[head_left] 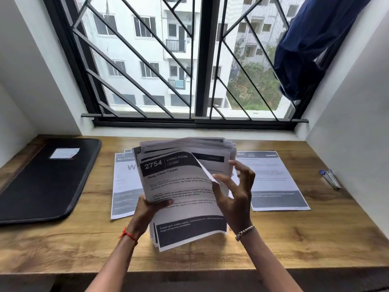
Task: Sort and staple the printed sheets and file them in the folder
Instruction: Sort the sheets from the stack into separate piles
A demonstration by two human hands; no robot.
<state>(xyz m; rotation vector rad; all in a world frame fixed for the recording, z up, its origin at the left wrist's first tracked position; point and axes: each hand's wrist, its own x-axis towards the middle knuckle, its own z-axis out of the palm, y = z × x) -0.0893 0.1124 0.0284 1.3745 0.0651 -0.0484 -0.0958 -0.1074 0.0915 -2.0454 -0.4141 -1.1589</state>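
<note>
A thick stack of printed sheets [181, 186] is held above the middle of the wooden desk [84, 239]; its top sheet reads "2754 Living Room, Deep Clean Carpet". My left hand [149, 207] grips the stack from below on its left side. My right hand [235, 192] pinches the right edge of the top sheet and lifts its corner. One sorted pile [123, 186] lies flat on the desk to the left of the stack, another pile [275, 182] to the right. A black folder [48, 180] lies shut at the far left. A blue stapler [329, 179] lies at the far right.
The desk sits in a window alcove with white walls on both sides. A barred window runs behind it, with a blue cloth [305, 49] hanging at the upper right. The desk's front edge is near my forearms.
</note>
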